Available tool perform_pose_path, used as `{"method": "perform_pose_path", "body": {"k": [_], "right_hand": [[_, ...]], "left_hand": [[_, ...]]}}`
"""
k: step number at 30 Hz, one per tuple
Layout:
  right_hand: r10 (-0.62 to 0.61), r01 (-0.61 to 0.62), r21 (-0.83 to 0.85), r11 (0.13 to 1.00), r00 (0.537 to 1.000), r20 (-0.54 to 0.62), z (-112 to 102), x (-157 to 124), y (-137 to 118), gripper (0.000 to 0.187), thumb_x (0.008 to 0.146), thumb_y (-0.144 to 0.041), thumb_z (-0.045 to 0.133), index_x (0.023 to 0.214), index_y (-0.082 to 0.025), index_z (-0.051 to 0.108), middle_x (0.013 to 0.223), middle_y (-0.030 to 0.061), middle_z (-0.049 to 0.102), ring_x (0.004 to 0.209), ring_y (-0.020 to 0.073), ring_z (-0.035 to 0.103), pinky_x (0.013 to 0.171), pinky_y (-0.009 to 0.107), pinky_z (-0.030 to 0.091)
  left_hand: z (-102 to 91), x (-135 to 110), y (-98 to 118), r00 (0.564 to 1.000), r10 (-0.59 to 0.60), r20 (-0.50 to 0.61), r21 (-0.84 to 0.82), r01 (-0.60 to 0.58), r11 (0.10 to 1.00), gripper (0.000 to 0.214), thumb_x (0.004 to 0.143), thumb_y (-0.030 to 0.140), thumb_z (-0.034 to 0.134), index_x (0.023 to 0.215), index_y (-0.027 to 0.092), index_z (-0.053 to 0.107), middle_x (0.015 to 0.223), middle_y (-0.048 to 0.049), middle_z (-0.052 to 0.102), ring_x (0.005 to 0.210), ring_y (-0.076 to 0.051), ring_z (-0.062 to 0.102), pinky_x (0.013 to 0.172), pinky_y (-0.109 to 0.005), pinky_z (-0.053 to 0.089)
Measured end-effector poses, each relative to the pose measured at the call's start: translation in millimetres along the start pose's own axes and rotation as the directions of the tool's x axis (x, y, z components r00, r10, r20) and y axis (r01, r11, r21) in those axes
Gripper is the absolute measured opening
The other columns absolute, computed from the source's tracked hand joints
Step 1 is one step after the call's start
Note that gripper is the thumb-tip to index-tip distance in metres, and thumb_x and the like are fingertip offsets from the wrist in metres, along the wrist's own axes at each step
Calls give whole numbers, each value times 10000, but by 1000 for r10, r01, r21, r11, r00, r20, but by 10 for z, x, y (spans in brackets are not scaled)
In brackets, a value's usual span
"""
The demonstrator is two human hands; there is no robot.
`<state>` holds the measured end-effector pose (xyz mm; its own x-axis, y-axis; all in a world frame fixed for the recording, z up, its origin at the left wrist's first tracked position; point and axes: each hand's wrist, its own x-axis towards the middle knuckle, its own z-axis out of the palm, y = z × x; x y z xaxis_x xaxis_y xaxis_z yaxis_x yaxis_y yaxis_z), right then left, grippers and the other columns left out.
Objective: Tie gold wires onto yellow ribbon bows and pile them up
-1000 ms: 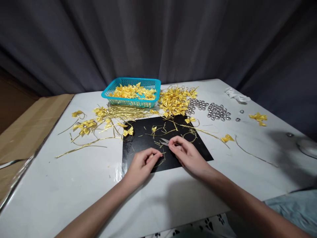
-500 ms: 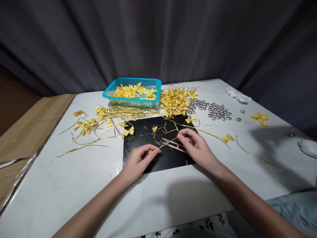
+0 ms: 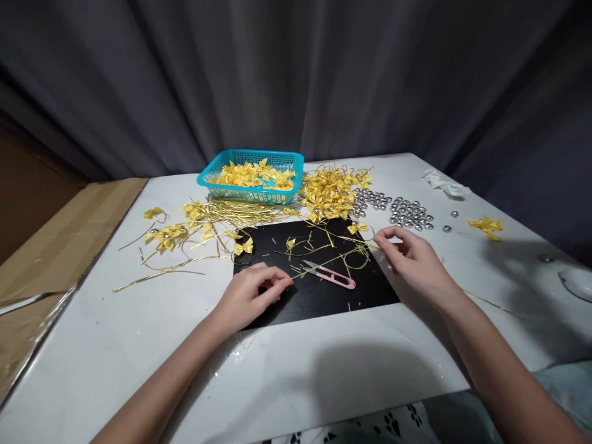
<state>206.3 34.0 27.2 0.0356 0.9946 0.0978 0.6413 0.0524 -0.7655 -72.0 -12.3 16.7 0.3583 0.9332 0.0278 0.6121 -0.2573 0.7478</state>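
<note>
My left hand (image 3: 256, 292) is over the front left of a black mat (image 3: 319, 299), thumb and fingertips pinched on one end of a thin gold cord (image 3: 341, 254). The cord runs up to the right, with a loose loop in it, to my right hand (image 3: 409, 258). That hand is past the mat's right edge, its fingertips pinched on the other end. Pink-handled thread snips (image 3: 335, 279) lie on the mat beneath the cord, blades pointing left. Short gold clippings and a small yellow ribbon piece (image 3: 290, 243) lie behind them.
A blue basket (image 3: 252, 195) of yellow ribbon pieces stands at the back, with gold cords (image 3: 245, 213) in front. To its right are a heap of yellow bows (image 3: 326, 194) and several silver beads (image 3: 409, 213). More bows (image 3: 167, 235) lie left; a crumpled white cloth (image 3: 445, 183) lies back right.
My right hand has moved right, away from my left, drawing the gold cord out longer between them. It now shows a loop, and the snips' handles are uncovered. My left hand shifted slightly left.
</note>
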Motion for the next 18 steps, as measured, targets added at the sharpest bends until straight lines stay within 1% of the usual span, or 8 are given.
{"method": "perform_pose_path", "body": {"k": [4,8,11,13,14,15,16,18], "right_hand": [[-64,60,-216,975,998,-14,-68,100,189,182,830,-336,461,795,-181,549,770,54,592,569,130,477,538,252,348],[-82,85,-304,949,996,20,-95,171,278,139,809,-270,479,739,-176,553,756,61,598,603,153,487,594,280,352],[-105,104,-337,936,994,15,-59,140,185,89,776,-238,523,788,-166,574,833,81,604,620,156,486,621,295,354],[-114,107,-278,955,993,-10,23,61,37,195,785,-255,529,950,-160,570,969,97,601,575,127,464,600,289,361],[-112,111,-198,974,994,5,85,7,-55,256,802,-279,519,1028,-163,551,1014,96,597,535,105,442,574,279,364],[-97,103,-85,991,992,80,159,-53,-152,293,820,-325,509,1069,-175,543,1043,92,595,506,89,427,529,262,357],[-84,79,32,996,975,206,243,-113,-247,336,835,-363,492,1118,-186,528,1076,91,588,491,79,420,494,247,349],[-121,43,180,983,887,447,420,-216,-411,396,849,-385,481,1200,-202,493,1127,90,573,505,67,437,488,226,363]], "left_hand": [[11,3,-51,997,74,-20,240,-67,969,278,910,345,407,859,211,645,806,-34,686,728,-171,569,637,-268,401],[31,4,-77,989,148,-26,380,-127,916,261,916,305,405,890,209,646,856,-41,711,755,-188,575,642,-275,393],[52,-3,-91,983,177,-45,393,-146,908,265,914,315,419,895,211,661,818,-46,714,723,-184,572,615,-267,385],[75,-13,-100,978,203,-58,404,-162,900,268,912,324,426,901,213,670,775,-47,708,694,-175,575,595,-258,384],[91,-19,-103,973,224,-61,417,-179,891,269,912,326,430,902,211,674,743,-47,700,673,-168,576,583,-252,384],[108,-27,-103,966,252,-64,437,-199,877,270,911,325,434,898,206,676,707,-45,690,648,-160,573,569,-246,383],[125,-35,-101,956,285,-69,463,-223,858,272,911,324,437,886,199,677,671,-42,678,619,-152,568,552,-240,381],[154,-49,-91,930,359,-82,516,-269,813,270,911,311,442,856,184,674,613,-34,656,563,-138,552,518,-230,377]]}}
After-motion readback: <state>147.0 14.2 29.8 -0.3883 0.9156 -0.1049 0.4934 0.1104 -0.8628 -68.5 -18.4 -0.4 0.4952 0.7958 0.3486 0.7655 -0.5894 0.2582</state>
